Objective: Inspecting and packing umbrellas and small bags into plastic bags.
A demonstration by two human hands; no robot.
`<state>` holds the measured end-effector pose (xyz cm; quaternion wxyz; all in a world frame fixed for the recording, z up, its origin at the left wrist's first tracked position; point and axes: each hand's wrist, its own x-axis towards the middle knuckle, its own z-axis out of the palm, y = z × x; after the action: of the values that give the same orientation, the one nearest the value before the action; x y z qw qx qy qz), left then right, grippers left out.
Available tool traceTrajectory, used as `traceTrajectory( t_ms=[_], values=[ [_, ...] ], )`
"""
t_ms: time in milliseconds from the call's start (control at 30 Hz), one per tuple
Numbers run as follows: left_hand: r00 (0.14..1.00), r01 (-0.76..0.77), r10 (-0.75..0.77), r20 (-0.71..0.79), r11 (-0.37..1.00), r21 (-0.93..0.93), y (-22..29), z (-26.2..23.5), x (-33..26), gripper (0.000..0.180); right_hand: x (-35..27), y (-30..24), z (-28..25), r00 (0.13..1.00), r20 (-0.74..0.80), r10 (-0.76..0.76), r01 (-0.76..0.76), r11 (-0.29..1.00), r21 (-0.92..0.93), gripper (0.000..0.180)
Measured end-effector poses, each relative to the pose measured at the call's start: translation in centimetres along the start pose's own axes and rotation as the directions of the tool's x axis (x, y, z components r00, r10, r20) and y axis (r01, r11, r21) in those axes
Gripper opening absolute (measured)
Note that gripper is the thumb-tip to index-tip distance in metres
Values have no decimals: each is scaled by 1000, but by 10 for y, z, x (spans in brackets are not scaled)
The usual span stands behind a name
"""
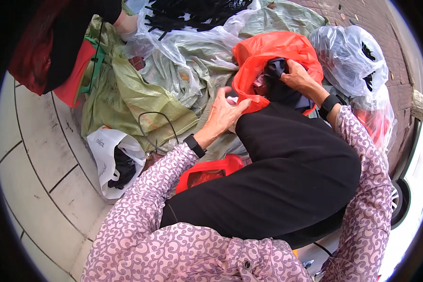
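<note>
Hands are seen at an orange plastic bag [268,54] that lies among other bags on the ground, just beyond the person's black-trousered knee [286,174]. The left hand [223,113] is closed on the near edge of the orange bag's mouth, thumb and fingers pinched on the plastic. The right hand [298,77] is curled over the far side of the opening, its fingers pressed onto dark clothing [279,84] that is packed inside the bag; whether the cloth is actually gripped cannot be told. A black band is worn on each wrist, and both arms are covered by lilac patterned sleeves.

To the right of the orange bag, a clear plastic bag [350,56] with dark items inside is seen, touching it. Behind and to the left, grey-green woven sacks [192,70] are heaped, and black gloves [192,11] are piled in thin clear plastic at the top. A white carrier bag [108,150] holding something black is set on the pale tiled floor [37,155] at the left, and a second red bag [209,171] is tucked under the left forearm. Another person's arm [124,21] is visible at the upper left.
</note>
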<state>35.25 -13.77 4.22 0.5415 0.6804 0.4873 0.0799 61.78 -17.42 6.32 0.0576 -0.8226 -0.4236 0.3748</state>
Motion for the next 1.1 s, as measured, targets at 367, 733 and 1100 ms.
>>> traceTrajectory(
  t_ms=[367, 733, 1100],
  values=[
    [927, 353, -287, 242, 885, -302, 28, 13, -10, 42, -1, -7, -3, 1000, -22, -3, 2, 999, -48, 42],
    [901, 140, 9, 433, 940, -311, 124, -3, 0, 26, 3, 12, -2, 998, -38, 47, -47, 999, -8, 37],
    [878, -428, 462, 126, 875, -228, 198, -50, -6, 27, -51, -92, -67, 971, 58, 232, -217, 753, 622, 47]
  ],
)
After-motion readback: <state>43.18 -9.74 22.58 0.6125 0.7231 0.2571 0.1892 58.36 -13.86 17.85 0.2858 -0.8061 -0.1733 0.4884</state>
